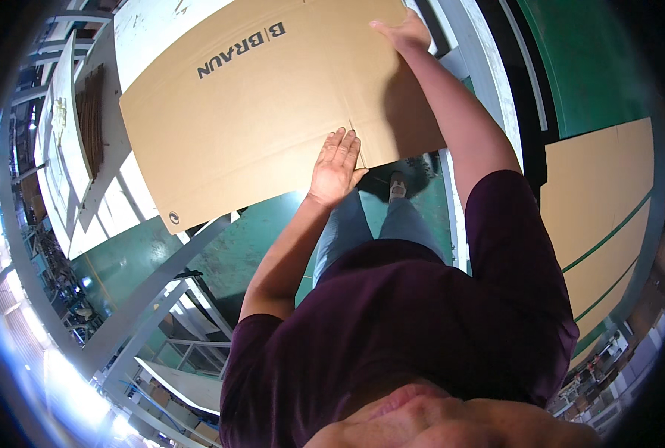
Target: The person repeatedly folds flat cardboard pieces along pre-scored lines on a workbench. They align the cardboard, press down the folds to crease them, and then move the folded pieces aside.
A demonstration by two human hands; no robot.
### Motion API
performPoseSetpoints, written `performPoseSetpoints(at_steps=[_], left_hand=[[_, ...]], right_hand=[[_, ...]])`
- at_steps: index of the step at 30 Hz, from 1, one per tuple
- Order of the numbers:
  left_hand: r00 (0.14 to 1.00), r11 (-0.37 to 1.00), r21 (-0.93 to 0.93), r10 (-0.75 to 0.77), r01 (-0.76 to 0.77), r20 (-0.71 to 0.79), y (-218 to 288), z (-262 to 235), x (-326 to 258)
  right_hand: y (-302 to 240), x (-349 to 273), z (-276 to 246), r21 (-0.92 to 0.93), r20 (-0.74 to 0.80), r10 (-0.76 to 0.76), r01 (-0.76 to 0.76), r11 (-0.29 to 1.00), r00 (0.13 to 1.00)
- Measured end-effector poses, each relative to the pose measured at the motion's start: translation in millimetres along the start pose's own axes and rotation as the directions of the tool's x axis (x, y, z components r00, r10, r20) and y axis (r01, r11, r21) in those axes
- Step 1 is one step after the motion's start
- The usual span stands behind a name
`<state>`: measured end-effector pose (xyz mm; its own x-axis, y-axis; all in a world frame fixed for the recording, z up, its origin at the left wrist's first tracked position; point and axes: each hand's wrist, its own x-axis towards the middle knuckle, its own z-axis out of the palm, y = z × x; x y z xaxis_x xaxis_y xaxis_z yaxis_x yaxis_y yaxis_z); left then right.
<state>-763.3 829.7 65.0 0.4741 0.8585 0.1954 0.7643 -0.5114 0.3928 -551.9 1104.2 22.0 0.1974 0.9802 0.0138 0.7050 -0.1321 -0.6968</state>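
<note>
In the head view, a large flat sheet of brown cardboard [258, 104], an unfolded box blank with dark print near its far edge and a small round mark at its near left corner, lay across the white table [142, 26], its near edge overhanging the table's near edge above the green floor [228, 254]. The left hand [336, 166] lay palm down on the cardboard's near edge, just beside a short slit and crease line, its fingers [345, 145] stretched out flat and close together, pressing on the sheet rather than wrapped around it. The right hand [401, 31] reached further, to the cardboard's far right corner, its fingers extended and resting on the sheet's edge; whether they curled under that edge could not be told. Both bare forearms ran up from a dark maroon short-sleeved shirt [392, 328], and below the sheet a shoe [397, 184] and grey trousers showed against the floor. To the left of the table stood another white surface with a stack of brown sheets [90, 119] on it. To the right, more tan cardboard panels [601, 209] lay flat beside a strip of green floor.
</note>
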Motion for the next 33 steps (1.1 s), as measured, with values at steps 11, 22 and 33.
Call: performPoseSetpoints(at_steps=[11, 22, 33], left_hand=[[0.989, 0.985, 0.137, 0.085, -0.101, 0.124, 5.3, 3.7, 2.4], [0.97, 0.94, 0.302, 0.094, -0.16, 0.223, 0.5, 1.0, 1.5], [0.969, 0.934, 0.327, 0.068, -0.146, 0.238, 6.6, 3.6, 7.3]], right_hand=[[105.8, -197.4, -131.5, -0.043, -0.218, -0.265, 0.262, 0.964, 0.939], [363.0, -543.9, -385.8, -0.633, -0.636, 0.408, -0.745, 0.21, 0.655], [108.0, -361.3, -470.5, -0.619, -0.42, -0.334, 0.003, 0.786, 0.844]])
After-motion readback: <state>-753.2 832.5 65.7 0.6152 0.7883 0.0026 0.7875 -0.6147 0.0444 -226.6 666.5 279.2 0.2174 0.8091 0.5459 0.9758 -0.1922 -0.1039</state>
